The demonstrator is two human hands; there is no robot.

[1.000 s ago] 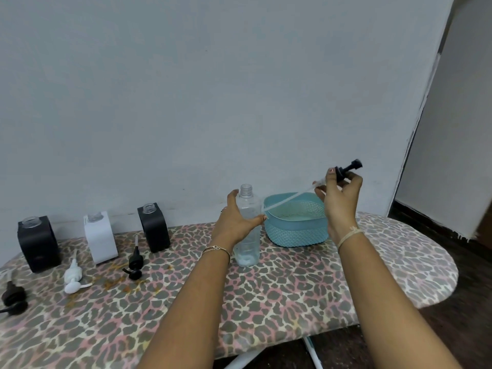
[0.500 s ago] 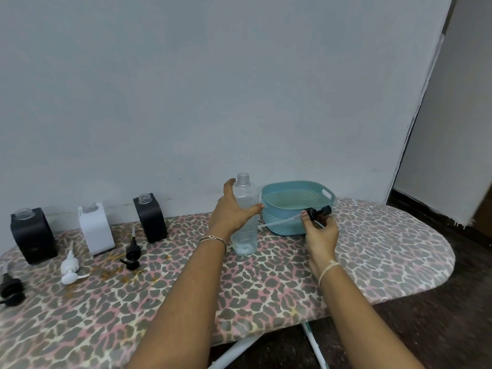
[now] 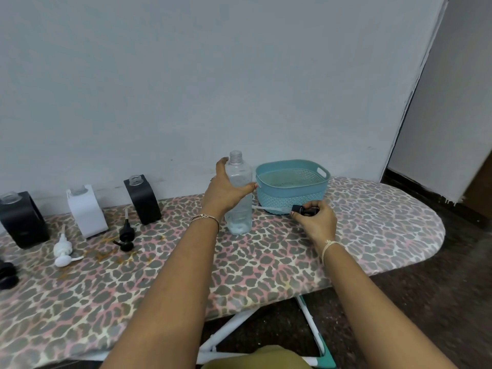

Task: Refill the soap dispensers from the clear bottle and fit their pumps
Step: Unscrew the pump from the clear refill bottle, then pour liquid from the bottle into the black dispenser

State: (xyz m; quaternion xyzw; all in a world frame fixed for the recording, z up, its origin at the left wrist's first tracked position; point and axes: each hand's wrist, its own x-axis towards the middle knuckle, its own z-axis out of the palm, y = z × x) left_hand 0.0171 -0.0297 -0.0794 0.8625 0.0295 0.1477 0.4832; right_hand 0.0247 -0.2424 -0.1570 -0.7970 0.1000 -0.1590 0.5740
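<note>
The clear bottle (image 3: 240, 198) stands upright and uncapped on the ironing board, with a little liquid at its bottom. My left hand (image 3: 225, 193) grips its middle. My right hand (image 3: 316, 219) holds a black pump (image 3: 301, 209) low over the board, in front of the basket, its long clear tube pointing left toward the bottle. Three open dispensers stand at the back left: a black dispenser (image 3: 142, 199), a white dispenser (image 3: 85, 210) and a second black dispenser (image 3: 22, 219). A black pump (image 3: 125, 234) and a white pump (image 3: 63, 251) lie loose before them.
A teal perforated basket (image 3: 292, 194) sits right of the bottle against the wall. Another black pump (image 3: 6, 274) lies at the left edge. The leopard-print ironing board (image 3: 266, 262) ends in a rounded tip at right, over dark floor. Brownish stains mark the cover near the loose pumps.
My right hand has come down from head height with the black pump, to just above the board in front of the basket. My left hand stays on the bottle.
</note>
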